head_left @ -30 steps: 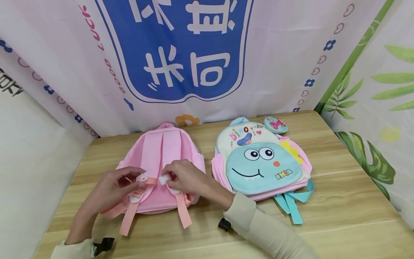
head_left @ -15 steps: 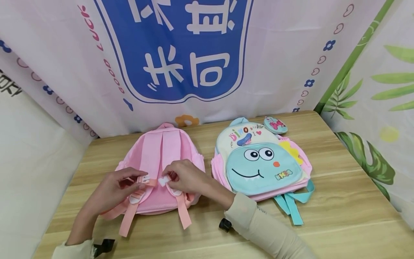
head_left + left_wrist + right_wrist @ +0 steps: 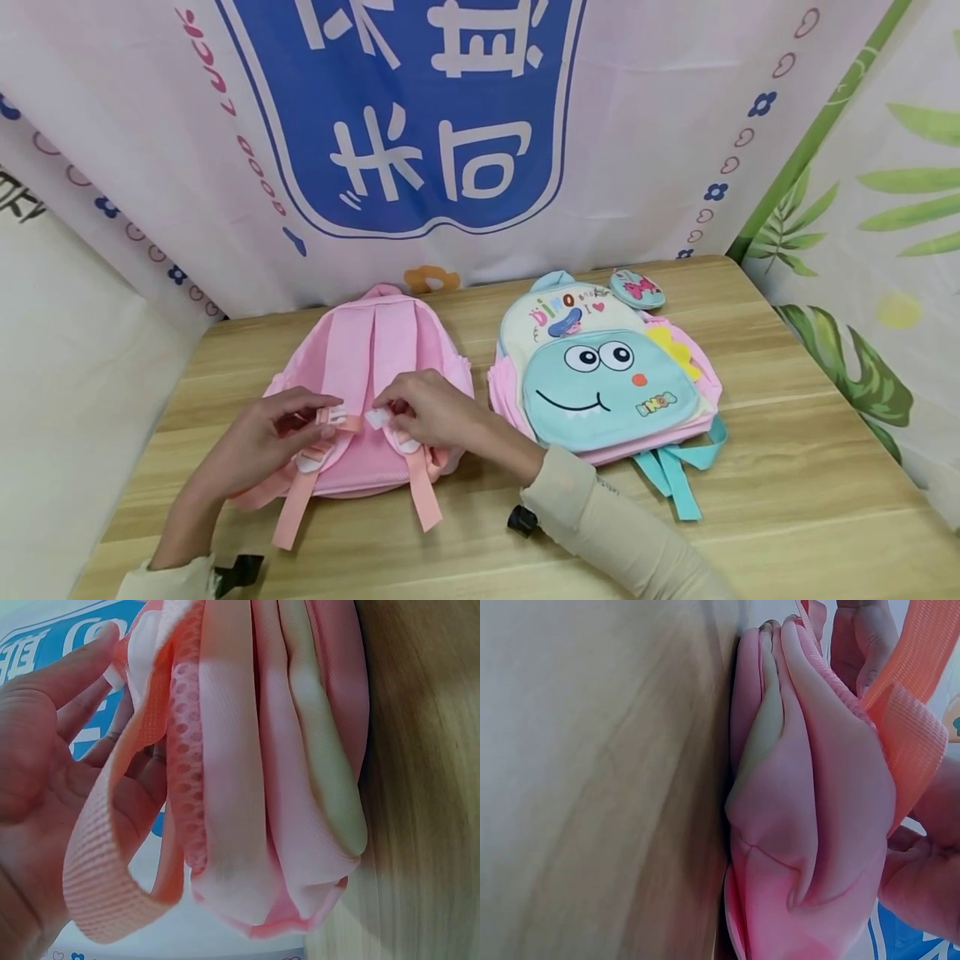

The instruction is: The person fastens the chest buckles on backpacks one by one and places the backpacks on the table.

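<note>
A pink backpack [image 3: 438, 342] lies with its back panel and two shoulder straps [image 3: 348, 350] facing up. Over its lower half, my left hand [image 3: 255, 437] pinches one white half of a side-release buckle [image 3: 336, 415] between thumb and fingers. Just to the right, my right hand [image 3: 435, 408] pinches the other white buckle half [image 3: 377, 417], partly covered by its fingers. A small gap separates the halves. In the left wrist view, an orange webbing strap [image 3: 97, 892] loops down by the left palm. The right wrist view shows the bag's side [image 3: 832, 802] and another webbing loop [image 3: 915, 742].
A dinosaur backpack [image 3: 607, 392] with a teal front pocket lies to the right, a small round pouch [image 3: 637, 288] at its top and teal straps [image 3: 678, 479] below. Both bags rest on a wooden table [image 3: 780, 400]. A printed cloth [image 3: 637, 150] hangs behind it.
Both hands keep their hold on the buckle halves and stay almost in place. The left half has turned slightly, showing more of its prongs. The view has shifted a little.
</note>
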The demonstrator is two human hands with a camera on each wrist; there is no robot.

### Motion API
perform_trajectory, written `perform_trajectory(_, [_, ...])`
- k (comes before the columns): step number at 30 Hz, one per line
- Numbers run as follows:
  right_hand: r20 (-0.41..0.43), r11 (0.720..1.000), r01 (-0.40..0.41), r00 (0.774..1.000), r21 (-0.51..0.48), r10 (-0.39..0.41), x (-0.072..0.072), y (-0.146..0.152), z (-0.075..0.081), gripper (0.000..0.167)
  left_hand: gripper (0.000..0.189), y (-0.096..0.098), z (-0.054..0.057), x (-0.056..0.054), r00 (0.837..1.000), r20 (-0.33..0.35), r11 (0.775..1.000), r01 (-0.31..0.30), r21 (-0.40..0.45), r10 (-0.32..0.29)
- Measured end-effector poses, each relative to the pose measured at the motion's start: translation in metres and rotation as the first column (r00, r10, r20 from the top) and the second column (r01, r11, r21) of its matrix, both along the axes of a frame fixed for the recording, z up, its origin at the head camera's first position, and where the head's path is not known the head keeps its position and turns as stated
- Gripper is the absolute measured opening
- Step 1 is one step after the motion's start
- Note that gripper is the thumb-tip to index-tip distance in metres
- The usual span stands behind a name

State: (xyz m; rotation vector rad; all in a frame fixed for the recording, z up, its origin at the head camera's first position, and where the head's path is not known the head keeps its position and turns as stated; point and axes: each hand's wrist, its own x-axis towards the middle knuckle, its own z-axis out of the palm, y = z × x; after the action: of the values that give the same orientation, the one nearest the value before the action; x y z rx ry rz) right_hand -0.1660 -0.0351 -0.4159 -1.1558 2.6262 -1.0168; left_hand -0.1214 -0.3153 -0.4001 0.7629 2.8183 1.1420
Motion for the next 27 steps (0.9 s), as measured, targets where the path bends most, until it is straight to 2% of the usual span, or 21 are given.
perform_trajectory(7, [0.022, 0.997, 0.009, 1.0, -0.079, -0.007, 0.002, -0.001, 0.0, 0.027, 0.024, 0.002, 0.002, 0.0, 0.993, 0.068, 0.995, -0.093, -0.021, 0.094])
perform_trajectory(11, [0.022, 0.992, 0.025, 1.0, -0.122, -0.022, 0.003, -0.002, 0.0, 0.023, 0.023, 0.003, 0.004, 0.001, 0.989, 0.069, 0.991, -0.131, -0.02, 0.132])
perform_trajectory(21, [-0.02, 0.984, 0.023, 0.999, -0.177, -0.027, 0.004, -0.003, -0.001, 0.022, 0.023, 0.011, 0.009, 0.006, 0.991, 0.019, 0.989, -0.134, 0.057, 0.133])
perform_trajectory(27, [-0.049, 0.982, 0.017, 0.998, -0.189, -0.027, 0.004, -0.004, -0.002, 0.022, 0.025, 0.016, 0.009, 0.007, 0.99, -0.033, 0.99, -0.132, 0.05, 0.134])
